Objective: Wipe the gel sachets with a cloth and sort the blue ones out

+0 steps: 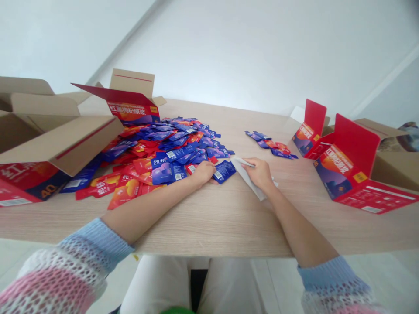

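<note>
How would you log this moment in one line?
left hand: at edge of blue sachet | right hand: pinching white wipe | left: red-and-blue sachet heap | right: smaller sachet group, open red boxes

The wood-grain table (203,226) is dominated by a heap of red and blue sachets (178,144)! Left of the heap, an open carton (37,179) is parked; behind the heap, a red box (132,111); right of the heap, a small sachet cluster (271,144) is scattered, then two open boxes (338,170).

Pink-striped knit sleeves (55,281), blue cuffs (98,240), pale trousers (157,283)
</note>
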`<state>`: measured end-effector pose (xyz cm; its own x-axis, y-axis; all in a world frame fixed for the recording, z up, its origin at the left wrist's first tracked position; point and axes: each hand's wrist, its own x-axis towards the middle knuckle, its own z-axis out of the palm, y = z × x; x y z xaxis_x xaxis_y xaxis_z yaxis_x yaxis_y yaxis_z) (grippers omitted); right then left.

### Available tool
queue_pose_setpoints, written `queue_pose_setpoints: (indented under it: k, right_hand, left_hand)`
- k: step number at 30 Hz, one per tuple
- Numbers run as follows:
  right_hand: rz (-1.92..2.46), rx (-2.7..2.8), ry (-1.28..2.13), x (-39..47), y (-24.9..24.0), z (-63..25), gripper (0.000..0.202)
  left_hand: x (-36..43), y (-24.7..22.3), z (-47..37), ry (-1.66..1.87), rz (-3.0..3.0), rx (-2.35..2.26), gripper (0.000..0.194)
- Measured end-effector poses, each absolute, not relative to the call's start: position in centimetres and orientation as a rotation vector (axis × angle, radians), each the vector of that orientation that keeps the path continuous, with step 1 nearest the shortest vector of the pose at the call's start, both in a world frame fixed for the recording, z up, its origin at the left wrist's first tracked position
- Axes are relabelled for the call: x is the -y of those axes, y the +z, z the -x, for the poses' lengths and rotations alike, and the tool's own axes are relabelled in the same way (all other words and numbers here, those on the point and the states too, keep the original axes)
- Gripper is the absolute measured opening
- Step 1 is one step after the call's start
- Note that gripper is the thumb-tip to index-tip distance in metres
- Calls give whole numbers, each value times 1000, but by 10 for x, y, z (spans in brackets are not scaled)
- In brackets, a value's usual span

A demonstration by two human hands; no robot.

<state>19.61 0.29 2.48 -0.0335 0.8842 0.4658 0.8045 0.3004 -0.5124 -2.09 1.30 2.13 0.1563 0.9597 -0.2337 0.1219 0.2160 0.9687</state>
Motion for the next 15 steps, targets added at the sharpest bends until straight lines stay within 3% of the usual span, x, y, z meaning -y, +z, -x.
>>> queue_pose_setpoints:
  k: [9, 15]
  right_hand:
    - [1198, 2017, 384, 16, 14, -138, 28]
    - [1162, 2028, 412, 27, 20, -124, 49]
  left_hand:
    - [-12, 24, 22, 865, -1123, -1180, 15]
    - [-16, 23, 22, 903, -1089, -1234, 12]
